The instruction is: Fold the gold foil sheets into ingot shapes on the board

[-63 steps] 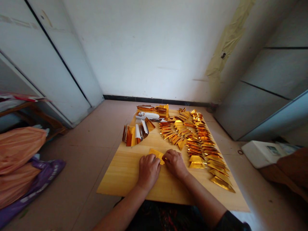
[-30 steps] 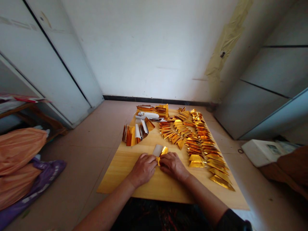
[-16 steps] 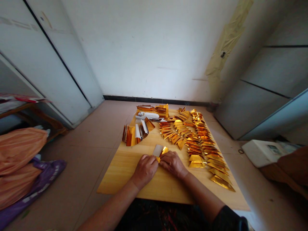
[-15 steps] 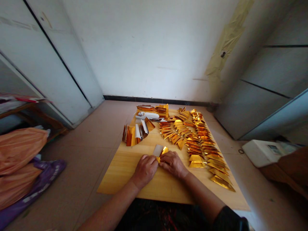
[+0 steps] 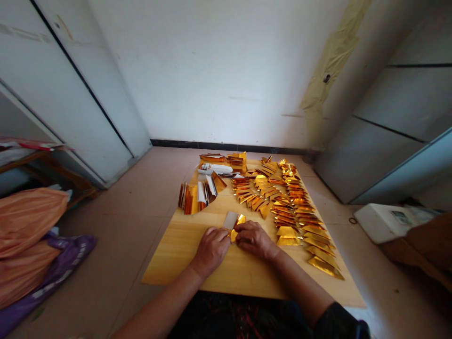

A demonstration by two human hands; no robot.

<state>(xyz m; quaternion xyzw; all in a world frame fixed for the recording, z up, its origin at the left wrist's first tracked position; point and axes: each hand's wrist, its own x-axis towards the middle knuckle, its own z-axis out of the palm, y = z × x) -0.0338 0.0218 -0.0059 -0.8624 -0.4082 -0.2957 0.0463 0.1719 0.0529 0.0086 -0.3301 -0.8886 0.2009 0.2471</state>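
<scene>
Near the front middle of the wooden table, my left hand (image 5: 213, 247) and my right hand (image 5: 256, 239) meet over a sheet of gold foil paper (image 5: 239, 223). Both hands have curled fingers that grip the sheet from its two sides. A pale grey face of it shows at the upper left, a shiny gold fold at the right. The fingertips hide its lower part. To the right of my right hand, rows of folded gold paper pieces (image 5: 287, 233) overlap one another. Beyond my left hand stands a bundle of loose gold and white sheets (image 5: 201, 194).
The wooden table (image 5: 176, 263) has more foil sheets (image 5: 236, 161) and a white object (image 5: 216, 168) at its far end. Orange and purple bags (image 5: 31, 221) lie on the floor at left. A white box (image 5: 383, 223) stands at right, near grey cabinets (image 5: 384, 122).
My fingers have shifted slightly on the foil paper, and my hands are a little further apart, showing more gold between them. The rows and bundles stay as they were.
</scene>
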